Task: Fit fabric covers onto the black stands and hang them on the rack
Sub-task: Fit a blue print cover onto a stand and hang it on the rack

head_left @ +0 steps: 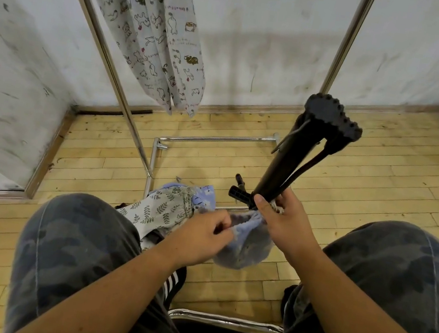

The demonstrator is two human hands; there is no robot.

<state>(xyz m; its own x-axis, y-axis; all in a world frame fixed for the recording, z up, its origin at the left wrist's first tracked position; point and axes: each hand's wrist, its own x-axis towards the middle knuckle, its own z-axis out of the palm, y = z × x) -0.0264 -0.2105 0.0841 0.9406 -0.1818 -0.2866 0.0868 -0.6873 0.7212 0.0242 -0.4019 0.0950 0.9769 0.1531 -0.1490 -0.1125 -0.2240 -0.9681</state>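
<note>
The right hand (pixel 281 222) is curled around the lower end of the black stand (pixel 297 155), thumb across the front. It also seems to catch the gathered rim of the blue fleece cover (pixel 249 246) against the shaft. The left hand (pixel 201 235) pinches the near edge of that cover's opening, with the bag hanging slack between the knees.

The folded stand runs lengthwise up and away from the person, tilted slightly right. Its ribbed rubber feet are bunched at the far, raised end, and its other end sits at the mouth of the cover.

Just left of the hands, a leaf-print cover (pixel 162 212) lies crumpled on the floor (pixel 383 178), which is pale wooden strip flooring. A chrome rack (pixel 103 41) stands ahead in a corner of scuffed white walls (pixel 263 29). Two covered stands in animal-print fabric (pixel 159 33) hang from it, tips pointing down. That fabric carries small lettering, too fine to read.
</note>
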